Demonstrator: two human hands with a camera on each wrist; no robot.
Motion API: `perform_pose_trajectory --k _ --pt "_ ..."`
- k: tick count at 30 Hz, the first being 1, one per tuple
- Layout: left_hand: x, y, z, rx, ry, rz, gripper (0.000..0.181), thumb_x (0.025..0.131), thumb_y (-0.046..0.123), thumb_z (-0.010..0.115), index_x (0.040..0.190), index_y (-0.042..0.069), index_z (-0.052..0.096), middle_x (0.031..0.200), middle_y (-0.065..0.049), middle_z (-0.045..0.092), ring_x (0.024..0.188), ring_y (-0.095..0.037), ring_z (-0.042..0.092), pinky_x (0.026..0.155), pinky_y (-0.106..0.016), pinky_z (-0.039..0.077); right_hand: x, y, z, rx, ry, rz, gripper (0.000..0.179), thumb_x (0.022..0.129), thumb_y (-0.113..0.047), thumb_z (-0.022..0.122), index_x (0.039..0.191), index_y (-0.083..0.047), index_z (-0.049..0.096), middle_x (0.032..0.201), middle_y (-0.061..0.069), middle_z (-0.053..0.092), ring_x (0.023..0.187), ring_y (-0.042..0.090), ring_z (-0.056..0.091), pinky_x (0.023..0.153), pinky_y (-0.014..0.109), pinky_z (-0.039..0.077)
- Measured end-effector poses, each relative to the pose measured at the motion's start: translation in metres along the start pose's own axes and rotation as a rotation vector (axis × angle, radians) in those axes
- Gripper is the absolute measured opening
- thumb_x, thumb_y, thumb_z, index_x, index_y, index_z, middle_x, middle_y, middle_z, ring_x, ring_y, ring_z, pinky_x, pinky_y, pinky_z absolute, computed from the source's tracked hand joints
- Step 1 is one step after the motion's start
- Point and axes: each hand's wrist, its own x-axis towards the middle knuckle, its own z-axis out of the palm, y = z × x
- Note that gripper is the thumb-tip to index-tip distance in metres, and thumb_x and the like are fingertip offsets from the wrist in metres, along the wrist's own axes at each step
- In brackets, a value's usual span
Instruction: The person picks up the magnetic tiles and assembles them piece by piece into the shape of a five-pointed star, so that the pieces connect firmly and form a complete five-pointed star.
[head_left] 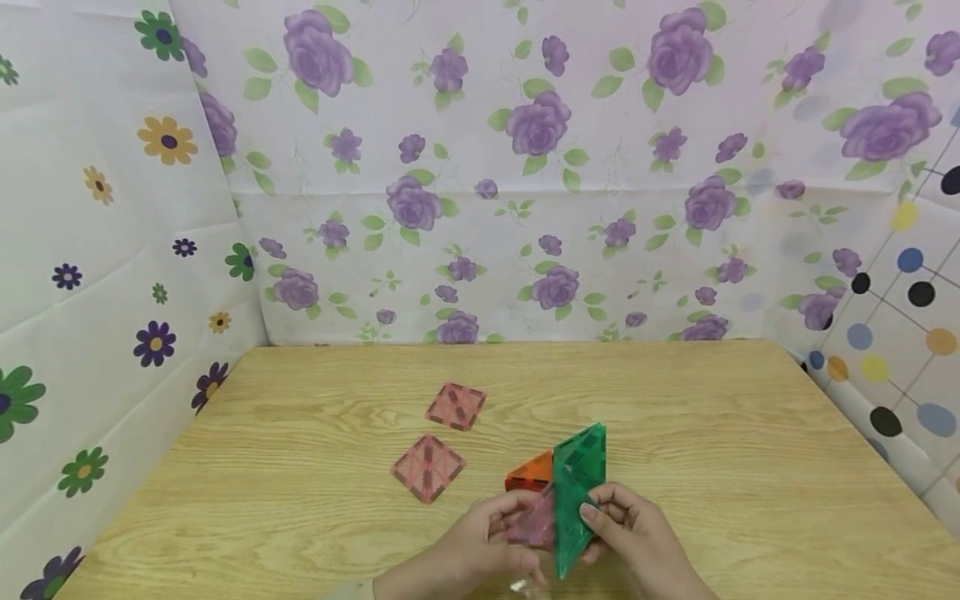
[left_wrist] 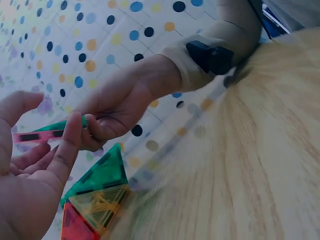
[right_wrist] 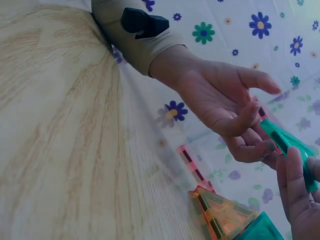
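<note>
My left hand [head_left: 476,537] holds a see-through pink magnetic tile [head_left: 534,527] by its edge, with the thumb held apart from it. On the other side, my right hand [head_left: 637,533] pinches a green triangular magnetic tile [right_wrist: 285,140] between thumb and fingers. The pink and green tiles meet edge to edge in the right wrist view. Beneath the hands stands a group of joined tiles: a green triangle [left_wrist: 102,172], a yellow one [left_wrist: 102,207] and an orange-red one [left_wrist: 76,225]. In the head view the hands and held tiles partly hide this group.
Two pink square tiles, a farther one [head_left: 456,406] and a nearer one [head_left: 428,468], lie flat on the wooden table [head_left: 285,467] left of the hands. Patterned cloth [head_left: 480,250] hangs behind the table and along both sides. Something small and shiny lies at the bottom edge, too unclear to name.
</note>
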Motion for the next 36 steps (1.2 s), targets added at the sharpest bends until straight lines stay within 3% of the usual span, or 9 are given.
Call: perform_pose_trajectory --k 3,7,10,15,19,22,27,30,36 --pt "0.0 -0.003 0.004 0.074 0.002 0.057 0.062 0.095 0.02 0.061 0.145 -0.002 0.033 0.13 -0.015 0.056 0.094 -0.006 0.065 0.08 -0.023 0.056 0.0 -0.001 0.0 0.045 0.016 0.032 0.021 0.099 -0.024 0.055 0.108 -0.005 0.055 0.085 -0.005 0.066 0.071 0.01 0.065 0.071 0.028 0.057" --pt "0.002 -0.008 0.008 0.134 0.057 0.159 0.046 0.1 0.011 0.049 0.142 -0.004 0.039 0.123 -0.037 0.053 0.085 -0.005 0.068 0.071 -0.022 0.058 0.0 -0.001 0.001 0.069 -0.001 0.033 0.018 0.099 -0.023 0.054 0.107 -0.007 0.054 0.086 -0.006 0.067 0.073 0.01 0.065 0.071 0.027 0.057" --pt "0.003 -0.01 0.009 0.157 0.07 0.215 0.043 0.103 0.009 0.042 0.141 -0.01 0.037 0.121 -0.048 0.045 0.093 -0.006 0.067 0.073 -0.026 0.059 0.0 -0.001 0.002 0.075 -0.012 0.033 0.02 0.099 -0.023 0.054 0.108 -0.006 0.053 0.087 -0.005 0.067 0.074 0.01 0.065 0.072 0.027 0.057" --pt "0.002 -0.006 0.008 0.262 0.117 0.279 0.043 0.105 0.01 0.033 0.144 -0.009 0.032 0.12 -0.047 0.046 0.095 -0.01 0.068 0.073 -0.036 0.059 -0.001 -0.004 0.003 0.083 -0.006 0.036 0.023 0.1 -0.025 0.052 0.111 -0.004 0.051 0.087 -0.004 0.066 0.071 0.011 0.065 0.072 0.027 0.057" --pt "0.003 -0.002 0.005 0.601 0.205 0.346 0.045 0.105 0.007 0.032 0.15 0.007 0.032 0.131 -0.028 0.05 0.087 -0.021 0.061 0.065 -0.034 0.059 -0.002 -0.006 0.001 0.112 0.008 0.068 0.023 0.099 -0.027 0.053 0.109 -0.006 0.051 0.084 -0.004 0.068 0.073 0.011 0.066 0.07 0.027 0.058" --pt "0.002 -0.003 0.003 0.958 0.302 0.419 0.048 0.102 0.004 0.04 0.149 0.013 0.036 0.123 -0.017 0.052 0.081 -0.017 0.051 0.063 -0.02 0.054 -0.003 -0.006 -0.001 0.149 0.002 0.087 0.023 0.099 -0.029 0.053 0.107 -0.007 0.051 0.081 -0.002 0.071 0.074 0.013 0.069 0.069 0.027 0.058" --pt "0.004 -0.007 -0.001 1.457 0.415 0.564 0.054 0.094 -0.004 0.053 0.145 0.006 0.04 0.114 -0.014 0.051 0.081 -0.01 0.051 0.063 -0.007 0.042 -0.003 -0.001 0.0 0.177 -0.064 0.052 0.019 0.101 -0.025 0.05 0.106 -0.007 0.05 0.08 -0.001 0.073 0.074 0.013 0.072 0.069 0.026 0.059" --pt "0.005 -0.01 -0.003 1.612 0.421 0.627 0.04 0.101 0.005 0.043 0.141 0.003 0.044 0.113 -0.015 0.05 0.083 -0.014 0.056 0.063 -0.004 0.043 -0.003 0.002 0.002 0.171 -0.092 0.041 0.02 0.101 -0.024 0.049 0.107 -0.005 0.05 0.081 -0.001 0.074 0.075 0.013 0.072 0.07 0.027 0.059" --pt "0.004 -0.011 -0.001 1.739 0.415 0.664 0.044 0.102 0.02 0.027 0.133 -0.002 0.049 0.111 -0.018 0.054 0.07 -0.01 0.057 0.059 -0.002 0.041 -0.004 0.008 0.009 0.203 -0.058 0.092 0.027 0.1 -0.029 0.05 0.107 -0.004 0.05 0.083 0.003 0.075 0.076 0.014 0.073 0.071 0.028 0.059"
